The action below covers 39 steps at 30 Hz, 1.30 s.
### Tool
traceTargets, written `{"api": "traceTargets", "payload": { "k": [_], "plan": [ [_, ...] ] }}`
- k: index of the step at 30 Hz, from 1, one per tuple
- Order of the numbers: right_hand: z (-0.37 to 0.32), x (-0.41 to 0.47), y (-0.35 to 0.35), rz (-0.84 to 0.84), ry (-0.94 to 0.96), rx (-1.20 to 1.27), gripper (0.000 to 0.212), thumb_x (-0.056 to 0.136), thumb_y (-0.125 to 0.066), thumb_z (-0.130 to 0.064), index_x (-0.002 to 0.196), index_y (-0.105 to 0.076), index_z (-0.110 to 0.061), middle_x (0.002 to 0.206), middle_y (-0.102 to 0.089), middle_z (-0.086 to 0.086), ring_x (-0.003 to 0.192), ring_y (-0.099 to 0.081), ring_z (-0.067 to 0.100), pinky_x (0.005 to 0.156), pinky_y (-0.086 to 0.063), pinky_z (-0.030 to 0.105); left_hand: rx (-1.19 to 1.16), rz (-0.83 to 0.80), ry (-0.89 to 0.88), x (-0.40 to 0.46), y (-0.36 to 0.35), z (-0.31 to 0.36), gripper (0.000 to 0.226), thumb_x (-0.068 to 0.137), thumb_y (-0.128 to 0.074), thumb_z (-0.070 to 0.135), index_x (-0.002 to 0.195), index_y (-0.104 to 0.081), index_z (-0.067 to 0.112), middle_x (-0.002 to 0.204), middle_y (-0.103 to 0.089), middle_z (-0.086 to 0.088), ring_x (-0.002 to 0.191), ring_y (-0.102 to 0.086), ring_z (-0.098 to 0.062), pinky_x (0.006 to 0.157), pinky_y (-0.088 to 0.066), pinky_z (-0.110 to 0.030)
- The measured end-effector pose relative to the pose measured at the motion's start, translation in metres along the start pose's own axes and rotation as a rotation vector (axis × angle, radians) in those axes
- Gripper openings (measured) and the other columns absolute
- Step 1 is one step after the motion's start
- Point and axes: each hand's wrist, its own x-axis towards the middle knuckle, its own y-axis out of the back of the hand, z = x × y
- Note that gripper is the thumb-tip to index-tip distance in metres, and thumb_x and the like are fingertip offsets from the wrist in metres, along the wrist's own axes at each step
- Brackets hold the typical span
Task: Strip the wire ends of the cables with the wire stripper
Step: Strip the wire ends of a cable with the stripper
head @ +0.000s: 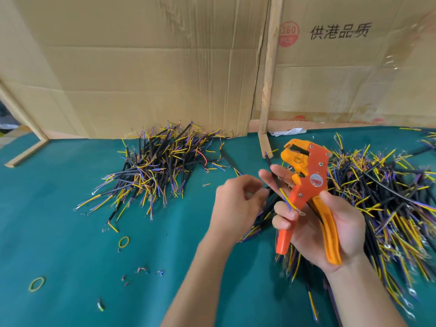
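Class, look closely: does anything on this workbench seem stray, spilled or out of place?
Yes. Small snipped insulation bits and two yellow rubber bands lie scattered on the green table mat, apart from the piles of black cables.

Two bare forearms, left hand (236, 204), right hand (330, 230), no sleeves

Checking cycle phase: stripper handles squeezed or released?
Released. The wire stripper's two handles splay apart in the right hand; no cable sits in its head.
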Motion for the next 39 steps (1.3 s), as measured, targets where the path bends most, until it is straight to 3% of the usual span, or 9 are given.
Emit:
{"api": "traceTargets", "payload": {
  "k": [3, 6, 11, 16, 20, 26, 32, 36, 39],
  "plan": [
    [0.008, 0.000, -0.009, -0.255, -0.083, 0.203, 0.072, 0.097, -0.056, -0.015, 0.155, -0.021, 0.010, 0.147, -0.041, 0.033, 0.086, -0.056, 0.031, 0.083, -0.044, 0.043, -0.431, 0.001, 0.040, -0.002, 0.001, -0.007, 0.015, 0.098, -0.060, 0.017, 0.108, -0.067, 0.009, 0.077, -0.072, -0.002, 0.081, -0.072, -0.027, 0.082, -0.061, -0.043],
    [0.015, 0.004, -0.008, -0.299, -0.162, 0.079, 0.071, 0.094, -0.063, -0.018, 0.150, -0.032, 0.012, 0.132, -0.050, 0.031, 0.083, -0.058, 0.031, 0.080, -0.047, 0.043, -0.770, -0.097, 0.179, -0.003, 0.001, -0.012, 0.035, 0.101, -0.055, 0.035, 0.096, -0.065, 0.001, 0.068, -0.058, -0.002, 0.078, -0.057, -0.028, 0.072, -0.054, -0.033],
    [0.027, 0.009, -0.003, -0.266, -0.280, -0.218, 0.074, 0.082, -0.078, -0.024, 0.143, -0.050, 0.004, 0.103, -0.054, 0.028, 0.074, -0.060, 0.034, 0.075, -0.050, 0.044, -0.943, 0.041, 0.166, -0.001, 0.015, -0.024, 0.021, 0.099, -0.056, 0.015, 0.110, -0.067, 0.000, 0.082, -0.064, -0.016, 0.067, -0.063, -0.022, 0.068, -0.054, -0.036],
    [0.033, 0.011, -0.006, -0.181, -0.280, -0.278, 0.068, 0.078, -0.082, -0.022, 0.137, -0.058, 0.000, 0.140, -0.056, 0.030, 0.073, -0.063, 0.033, 0.074, -0.052, 0.045, -0.798, 0.212, 0.120, 0.001, 0.031, -0.044, 0.015, 0.096, -0.060, 0.007, 0.110, -0.066, 0.012, 0.079, -0.073, -0.009, 0.051, -0.052, -0.014, 0.054, -0.047, -0.024],
    [0.032, 0.012, -0.005, -0.046, -0.232, -0.273, 0.077, 0.067, -0.090, -0.024, 0.134, -0.062, -0.001, 0.128, -0.062, 0.031, 0.073, -0.063, 0.033, 0.072, -0.054, 0.045, -0.650, 0.234, 0.032, -0.001, 0.034, -0.050, 0.018, 0.095, -0.063, 0.007, 0.109, -0.068, 0.019, 0.084, -0.076, -0.012, 0.050, -0.049, -0.014, 0.053, -0.045, -0.020],
    [0.033, 0.015, -0.003, -0.039, -0.201, -0.252, 0.066, 0.077, -0.082, -0.022, 0.136, -0.060, -0.002, 0.126, -0.063, 0.030, 0.078, -0.063, 0.033, 0.076, -0.054, 0.047, -0.476, 0.225, -0.035, -0.001, 0.027, -0.051, 0.022, 0.095, -0.063, 0.003, 0.099, -0.068, 0.024, 0.079, -0.076, -0.009, 0.051, -0.051, -0.013, 0.055, -0.044, -0.020],
    [0.037, 0.020, -0.001, 0.028, -0.187, -0.230, 0.075, 0.065, -0.091, -0.023, 0.132, -0.064, -0.002, 0.124, -0.064, 0.030, 0.074, -0.064, 0.034, 0.071, -0.056, 0.046, -0.370, 0.235, -0.064, 0.002, 0.021, -0.048, 0.028, 0.093, -0.060, -0.002, 0.095, -0.068, 0.025, 0.080, -0.076, -0.004, 0.058, -0.065, -0.010, 0.055, -0.043, -0.014],
    [0.039, 0.020, -0.003, 0.036, -0.132, -0.199, 0.060, 0.074, -0.078, -0.013, 0.131, -0.064, -0.003, 0.131, -0.065, 0.022, 0.075, -0.064, 0.031, 0.072, -0.057, 0.044, -0.208, 0.221, -0.117, 0.002, 0.015, -0.047, 0.032, 0.091, -0.058, -0.003, 0.092, -0.067, 0.028, 0.076, -0.075, 0.002, 0.065, -0.070, -0.012, 0.065, -0.052, -0.022],
    [0.039, 0.021, -0.005, 0.103, -0.077, -0.198, 0.051, 0.075, -0.068, -0.008, 0.126, -0.069, -0.006, 0.112, -0.062, 0.021, 0.073, -0.064, 0.030, 0.071, -0.056, 0.042, -0.144, 0.189, -0.136, 0.001, 0.011, -0.044, 0.034, 0.089, -0.059, -0.003, 0.090, -0.068, 0.030, 0.074, -0.073, 0.005, 0.065, -0.070, -0.016, 0.069, -0.056, -0.028]
  ]
}}
